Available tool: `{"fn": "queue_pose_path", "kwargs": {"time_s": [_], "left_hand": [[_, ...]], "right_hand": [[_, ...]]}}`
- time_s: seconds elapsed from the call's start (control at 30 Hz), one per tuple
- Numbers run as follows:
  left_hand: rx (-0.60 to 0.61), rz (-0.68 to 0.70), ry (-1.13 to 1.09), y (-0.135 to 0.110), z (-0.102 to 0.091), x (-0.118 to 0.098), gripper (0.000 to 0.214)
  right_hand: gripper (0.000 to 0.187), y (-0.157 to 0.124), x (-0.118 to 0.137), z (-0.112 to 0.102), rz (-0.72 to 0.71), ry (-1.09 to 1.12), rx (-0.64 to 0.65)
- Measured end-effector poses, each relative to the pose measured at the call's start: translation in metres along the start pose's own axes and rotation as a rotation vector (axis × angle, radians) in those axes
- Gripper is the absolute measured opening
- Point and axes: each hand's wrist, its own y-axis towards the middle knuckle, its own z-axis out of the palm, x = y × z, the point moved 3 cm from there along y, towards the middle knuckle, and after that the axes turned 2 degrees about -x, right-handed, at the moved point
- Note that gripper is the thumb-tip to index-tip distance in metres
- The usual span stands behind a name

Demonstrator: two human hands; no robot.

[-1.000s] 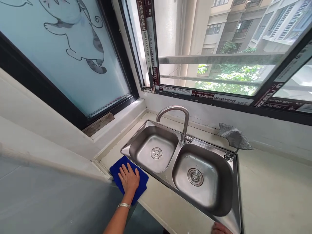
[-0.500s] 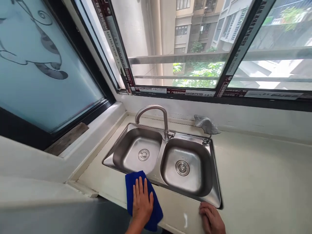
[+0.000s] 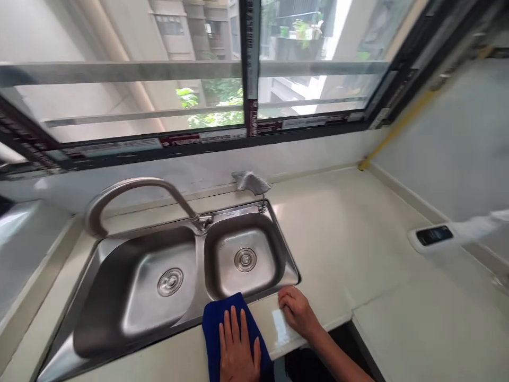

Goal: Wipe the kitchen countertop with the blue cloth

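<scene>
My left hand [image 3: 237,349] lies flat, fingers stretched out, on a blue cloth [image 3: 217,323] spread over the cream countertop [image 3: 342,239], just in front of the sink's front rim. My right hand [image 3: 296,313] rests on the counter right beside the cloth, near the sink's front right corner. Its fingers are bent with the tips down, and it holds nothing. The steel double sink [image 3: 95,254] has two empty basins and a curved faucet [image 3: 135,185] swung to the left.
A grey cloth [image 3: 250,182] hangs over a small tap at the sink's back right corner. A phone [image 3: 433,235] lies on a white ledge at the right. Windows run along the back wall. A dark gap opens below the counter's front edge.
My left hand has slid the blue cloth rightward along the counter in front of the sink. My right hand has come into view and settled on the counter. The view has swung right.
</scene>
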Motion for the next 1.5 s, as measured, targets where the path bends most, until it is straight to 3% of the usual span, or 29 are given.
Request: {"fn": "queue_pose_path", "kwargs": {"time_s": [0.13, 0.2, 0.33, 0.43, 0.57, 0.7, 0.83, 1.07, 1.27, 1.37, 1.5], "left_hand": [[-0.060, 0.086, -0.027, 0.008, 0.007, -0.006, 0.083], [-0.053, 0.139, -0.028, 0.014, 0.010, -0.011, 0.082], [-0.056, 0.240, -0.022, 0.029, 0.016, -0.033, 0.080], [-0.039, 0.317, -0.025, 0.042, 0.025, -0.056, 0.080], [-0.050, 0.418, -0.049, 0.061, 0.039, -0.089, 0.076], [-0.082, 0.512, -0.096, 0.080, 0.050, -0.124, 0.071], [-0.097, 0.602, -0.106, 0.095, 0.059, -0.158, 0.069], [-0.108, 0.759, -0.117, 0.107, 0.072, -0.201, 0.070], [-0.043, 1.058, -0.205, 0.120, 0.080, -0.265, 0.070], [-0.006, 1.226, -0.285, 0.120, 0.079, -0.306, 0.070], [0.080, 1.458, -0.415, 0.112, 0.077, -0.347, 0.068]], "right_hand": [[0.027, 0.006, -0.005, 0.006, -0.013, 0.068, -0.062], [0.028, 0.008, -0.008, 0.003, 0.017, 0.109, -0.158], [0.031, -0.013, -0.006, -0.032, 0.178, 0.143, -0.426], [0.031, -0.055, 0.003, -0.080, 0.263, 0.111, -0.545], [0.031, -0.131, 0.013, -0.145, 0.337, 0.001, -0.692], [0.029, -0.192, 0.016, -0.179, 0.455, -0.095, -0.785], [0.029, -0.215, 0.020, -0.185, 0.524, -0.088, -0.886], [0.029, -0.206, 0.037, -0.200, 0.472, -0.102, -0.924], [0.031, -0.217, 0.057, -0.226, 0.551, -0.174, -1.054], [0.030, -0.237, 0.072, -0.221, 0.651, -0.226, -1.188], [0.030, -0.278, 0.101, -0.190, 0.886, -0.279, -1.410]]}}
